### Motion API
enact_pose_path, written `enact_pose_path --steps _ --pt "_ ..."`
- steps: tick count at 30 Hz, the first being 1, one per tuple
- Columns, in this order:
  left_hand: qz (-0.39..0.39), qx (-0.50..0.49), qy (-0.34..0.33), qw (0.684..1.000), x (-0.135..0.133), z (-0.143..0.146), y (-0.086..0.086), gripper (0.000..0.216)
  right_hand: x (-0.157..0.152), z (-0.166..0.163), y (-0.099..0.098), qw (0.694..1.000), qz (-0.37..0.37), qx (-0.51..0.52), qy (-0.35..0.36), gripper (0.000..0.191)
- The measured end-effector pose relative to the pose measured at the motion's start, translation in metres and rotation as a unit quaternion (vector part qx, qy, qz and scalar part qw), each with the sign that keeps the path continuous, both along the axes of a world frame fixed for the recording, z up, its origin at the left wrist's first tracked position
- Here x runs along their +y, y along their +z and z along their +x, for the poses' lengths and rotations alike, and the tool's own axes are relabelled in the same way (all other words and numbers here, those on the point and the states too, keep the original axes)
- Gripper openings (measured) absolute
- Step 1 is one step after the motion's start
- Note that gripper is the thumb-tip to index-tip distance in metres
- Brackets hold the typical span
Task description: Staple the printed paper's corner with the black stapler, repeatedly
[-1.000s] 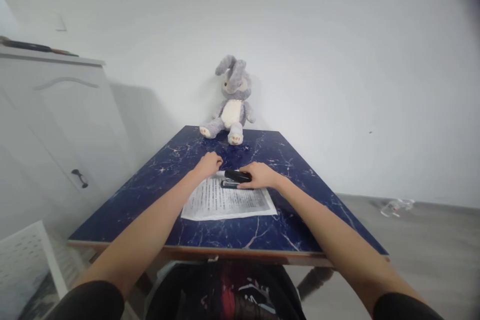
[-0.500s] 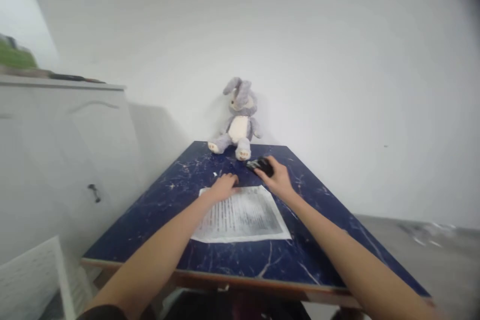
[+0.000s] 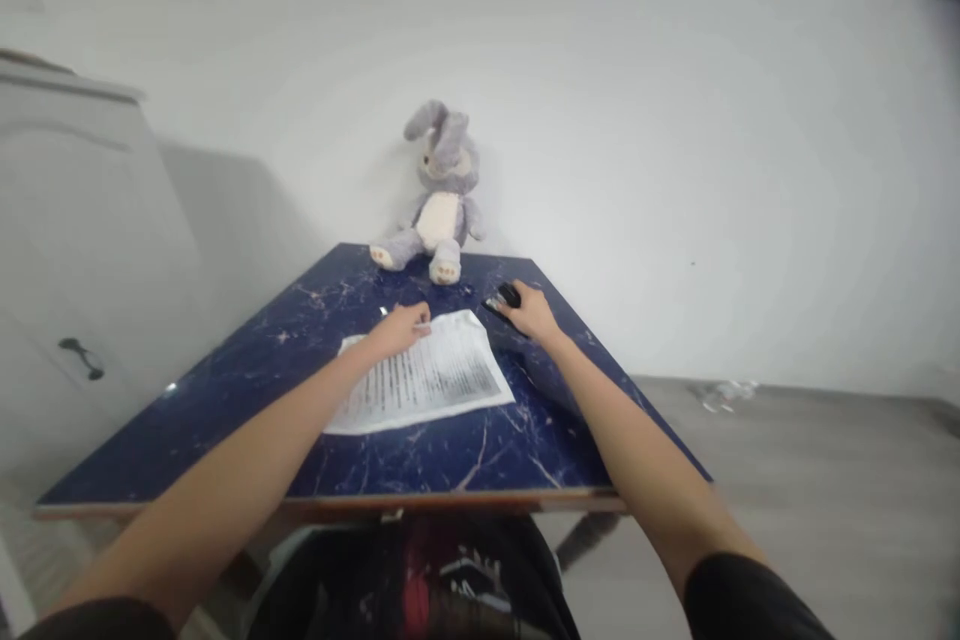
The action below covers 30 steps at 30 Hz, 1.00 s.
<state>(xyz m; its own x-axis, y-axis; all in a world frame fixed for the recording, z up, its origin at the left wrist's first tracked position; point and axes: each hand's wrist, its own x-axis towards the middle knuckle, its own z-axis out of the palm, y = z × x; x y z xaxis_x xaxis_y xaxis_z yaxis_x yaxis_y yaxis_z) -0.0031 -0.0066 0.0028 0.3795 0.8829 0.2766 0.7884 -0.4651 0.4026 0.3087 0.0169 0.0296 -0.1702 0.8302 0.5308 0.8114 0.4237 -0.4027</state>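
Black stapler [image 3: 511,295], as it appears, toward the far right of a dark blue marbled counter [image 3: 465,470], beyond and to the right of a printed sheet of paper [image 3: 431,375]. It sits in the right hand [image 3: 532,313], the nearer of the two, and sticks out on the left side of that grip, its long axis slanting from far left to near right. The right thumb and fingers are bent around its rear part, closed on it; whether it touches the counter or is held just above cannot be told. The left hand [image 3: 403,328] is well apart, left of the stapler and slightly closer to the wearer, at the sheet's far edge; its fingers are bent, but whether they pinch the paper is unclear. A small white scrap [image 3: 383,311] lies just beyond that hand. Farther back, left of the stapler, sits a grey plush rabbit [image 3: 439,220].
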Motion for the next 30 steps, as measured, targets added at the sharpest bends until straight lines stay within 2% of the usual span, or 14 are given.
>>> enact_pose_path --steps 6,14,24,30 --pt "-0.006 -0.077 -0.002 0.997 0.003 0.001 -0.001 0.014 0.006 0.011 -0.002 0.993 -0.055 -0.057 0.082 0.020" --pt "-0.012 -0.085 0.011 0.996 -0.004 0.003 0.006 0.010 0.010 0.013 -0.008 0.978 -0.101 -0.090 0.160 0.014" --pt "0.000 -0.061 0.052 0.997 -0.002 0.000 0.005 0.011 -0.004 0.016 0.009 0.943 -0.151 -0.144 0.258 0.019" --pt "-0.011 -0.057 0.055 0.997 0.001 -0.001 0.003 0.012 -0.009 0.021 0.020 0.910 -0.204 -0.162 0.324 0.033"
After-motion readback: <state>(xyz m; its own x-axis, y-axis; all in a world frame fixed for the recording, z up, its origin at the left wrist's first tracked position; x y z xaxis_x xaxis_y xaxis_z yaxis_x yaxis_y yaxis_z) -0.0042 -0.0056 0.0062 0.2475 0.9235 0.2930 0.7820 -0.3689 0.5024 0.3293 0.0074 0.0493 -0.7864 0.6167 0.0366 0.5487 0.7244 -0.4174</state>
